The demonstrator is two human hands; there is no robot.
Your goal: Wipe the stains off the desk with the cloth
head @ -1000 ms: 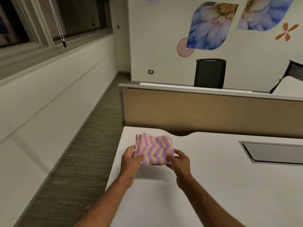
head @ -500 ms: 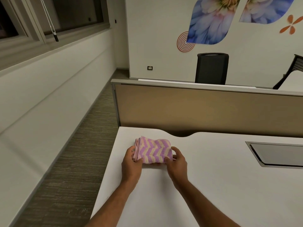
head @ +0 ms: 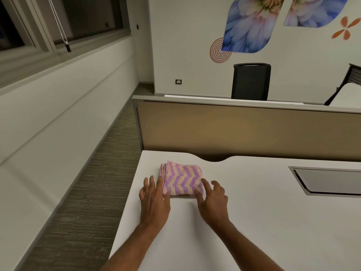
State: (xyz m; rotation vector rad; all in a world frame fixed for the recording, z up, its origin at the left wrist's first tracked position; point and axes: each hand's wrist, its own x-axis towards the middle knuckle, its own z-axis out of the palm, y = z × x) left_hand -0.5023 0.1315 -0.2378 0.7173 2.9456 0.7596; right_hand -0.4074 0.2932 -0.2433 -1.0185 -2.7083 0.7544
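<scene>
Fingers of both hands, left hand [head: 154, 200] and right hand [head: 212, 200], now spread apart, releasing folded cloth [head: 181, 179] flat onto desk [head: 254, 222]; wiping apparently finished or paused.

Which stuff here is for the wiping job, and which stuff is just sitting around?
For the job:
- folded purple and cream cloth
- white desk
- left hand and right hand, open, at the cloth's sides

Just around:
- black chair
- tan divider panel
- grey hatch in the desk
- flower wall art
</scene>
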